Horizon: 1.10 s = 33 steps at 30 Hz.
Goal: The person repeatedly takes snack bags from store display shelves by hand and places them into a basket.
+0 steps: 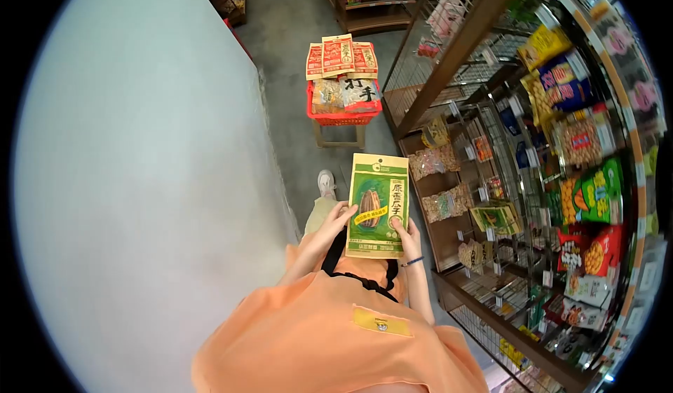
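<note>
Between my two hands is a green and tan bag of sunflower seeds [374, 242], held upright with its printed front towards me. My left hand [341, 216] grips its left edge, thumb on the front. On the lower right side my right hand [408, 237] pinches it, thumb over the front and a dark band round the wrist. The fingers behind the bag are hidden. Ahead stands a red basket [343, 120] on a stool [359, 141], with several red and tan packets [338, 55] and clear snack bags [361, 93] in it.
Shelves on the right hold snack bags, among them a green bag [601, 191], a red bag [603, 251] and nut packs [582, 141]. Similar green packets [496, 218] lie on a lower shelf. A white wall [154, 169] runs along the left. Another shelf unit [378, 18] stands ahead.
</note>
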Tool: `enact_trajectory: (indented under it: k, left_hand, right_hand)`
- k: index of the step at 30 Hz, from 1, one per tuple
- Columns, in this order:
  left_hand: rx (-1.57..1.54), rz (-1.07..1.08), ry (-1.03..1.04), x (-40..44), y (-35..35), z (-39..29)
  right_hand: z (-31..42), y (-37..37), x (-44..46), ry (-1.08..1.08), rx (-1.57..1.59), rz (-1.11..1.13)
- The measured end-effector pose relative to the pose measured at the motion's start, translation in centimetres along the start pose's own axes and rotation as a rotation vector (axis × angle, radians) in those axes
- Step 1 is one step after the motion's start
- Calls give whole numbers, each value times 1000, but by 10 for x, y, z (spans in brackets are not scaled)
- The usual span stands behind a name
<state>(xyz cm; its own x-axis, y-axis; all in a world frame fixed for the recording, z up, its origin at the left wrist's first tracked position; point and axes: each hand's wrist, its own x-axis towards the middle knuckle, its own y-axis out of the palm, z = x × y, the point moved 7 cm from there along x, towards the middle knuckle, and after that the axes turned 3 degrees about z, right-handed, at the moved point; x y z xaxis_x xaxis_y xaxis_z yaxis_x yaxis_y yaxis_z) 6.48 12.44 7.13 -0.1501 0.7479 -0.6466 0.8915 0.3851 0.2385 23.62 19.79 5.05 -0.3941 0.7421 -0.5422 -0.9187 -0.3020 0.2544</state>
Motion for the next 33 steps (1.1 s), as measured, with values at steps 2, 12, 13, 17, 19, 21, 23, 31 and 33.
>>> enact_trajectory:
  k: [2, 12, 13, 17, 19, 21, 23, 31, 33]
  left_hand:
    - [-50, 28, 33, 27, -13, -8]
    - [-212, 29, 80, 142, -127, -70]
    - [-226, 28, 67, 149, -137, -72]
    - [-205, -12, 61, 169, -173, -92]
    - [-175, -28, 35, 177, -189, -99]
    - [-146, -50, 26, 183, -199, -107]
    - [-159, -74, 29, 187, -204, -112]
    - [-168, -110, -23, 238, -225, -128]
    - [-391, -90, -140, 240, -214, -131]
  right_hand:
    - [8, 11, 24, 9, 26, -29]
    - [42, 123, 149, 122, 17, -89]
    - [44, 135, 161, 127, 13, -74]
    - [50, 166, 204, 145, -81, -35]
    - [53, 182, 221, 132, -101, -20]
    - [54, 193, 236, 112, -102, 8]
    - [43, 195, 254, 107, -70, 4]
    - [2, 198, 288, 352, 350, -57]
    - [2, 199, 295, 425, 389, -64]
